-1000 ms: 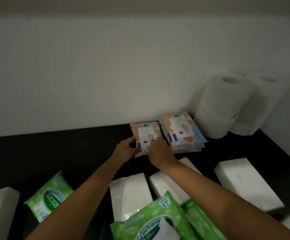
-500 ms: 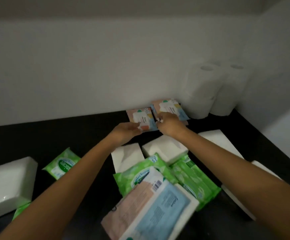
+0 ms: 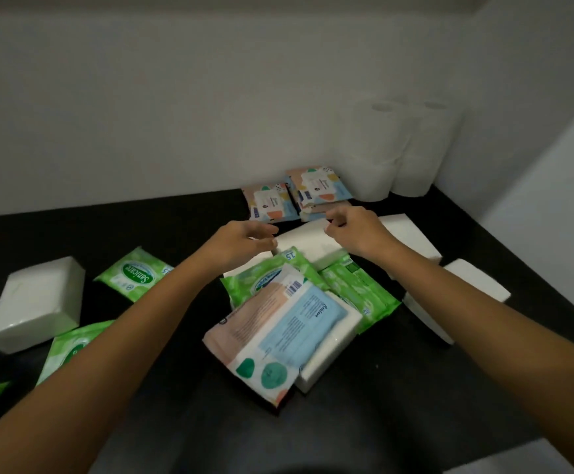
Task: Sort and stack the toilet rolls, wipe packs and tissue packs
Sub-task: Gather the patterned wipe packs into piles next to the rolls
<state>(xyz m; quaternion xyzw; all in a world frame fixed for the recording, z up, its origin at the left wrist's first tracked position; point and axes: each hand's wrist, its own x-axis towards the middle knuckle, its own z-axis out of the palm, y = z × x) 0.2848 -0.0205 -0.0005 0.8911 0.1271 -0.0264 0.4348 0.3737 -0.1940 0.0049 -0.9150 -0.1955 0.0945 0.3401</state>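
Wipe packs [image 3: 271,206] just beyond | left hand [image 3: 241,242] empty | right hand [image 3: 355,230] empty

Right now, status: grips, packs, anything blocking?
Both empty: left grip, right grip, loosely curled, over white tissue packs. Small patterned packs beside toilet rolls. Green wipe packs, large patterned pack unsorted between forearms.

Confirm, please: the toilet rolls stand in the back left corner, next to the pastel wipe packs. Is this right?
No. The head view shows the toilet rolls in the back right corner, not the left, next to the pastel wipe packs.
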